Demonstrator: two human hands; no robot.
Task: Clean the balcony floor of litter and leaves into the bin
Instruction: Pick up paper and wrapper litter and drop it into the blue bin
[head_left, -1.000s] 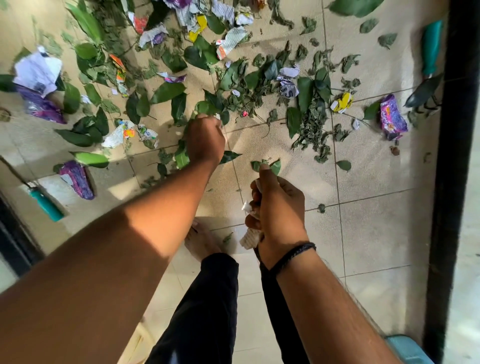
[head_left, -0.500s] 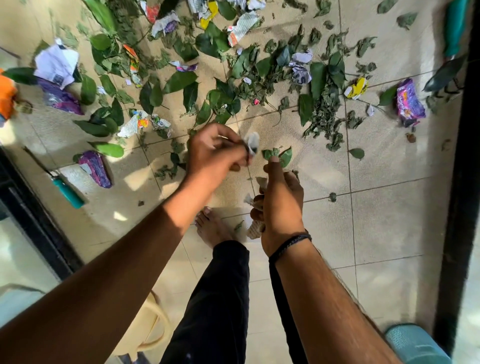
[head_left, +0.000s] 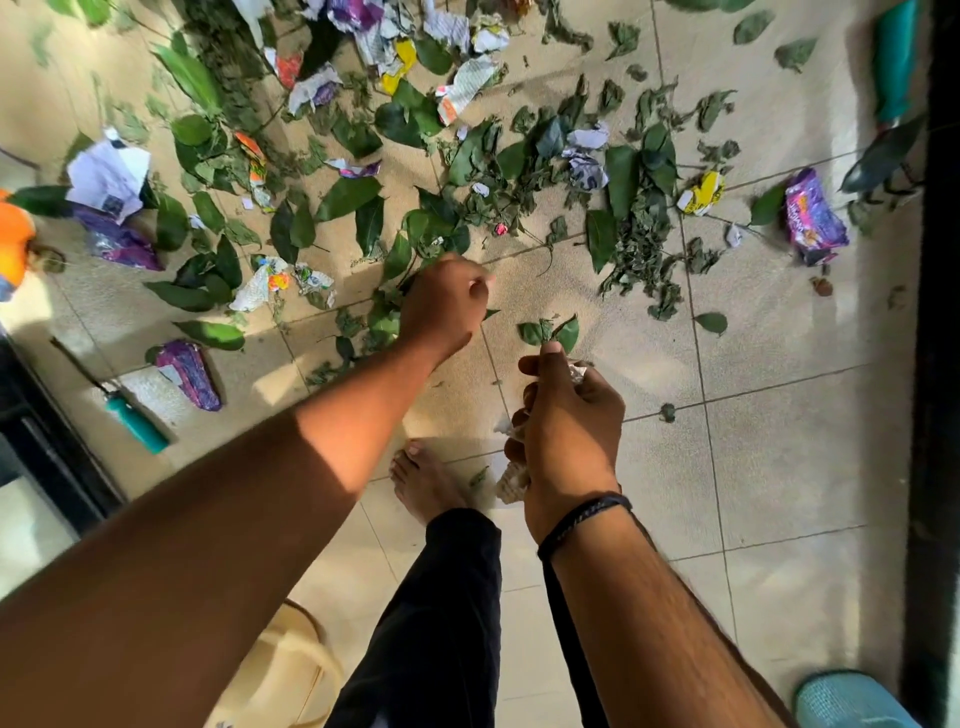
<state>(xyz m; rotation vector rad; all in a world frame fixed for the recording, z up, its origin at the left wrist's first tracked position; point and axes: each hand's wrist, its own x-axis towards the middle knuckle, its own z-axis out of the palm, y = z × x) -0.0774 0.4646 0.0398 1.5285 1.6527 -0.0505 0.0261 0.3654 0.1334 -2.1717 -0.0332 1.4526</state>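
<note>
right hand (head_left: 569, 426): grips paper scraps, leaves (head_left: 550, 332) pointing up-forward | left hand (head_left: 444, 306): fingers curled, contents unclear | litter (head_left: 467, 93) beyond both hands

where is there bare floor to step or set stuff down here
Bare tiles lie right of the right hand, between it and the dark door frame, down to the blue mat. Above the left hand, leaves and crumpled paper crowd the floor.

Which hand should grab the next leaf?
Left, probably. The left hand is reached out over the leaves on the floor, while the right hand is already full, gripping collected leaves and paper scraps.
</note>
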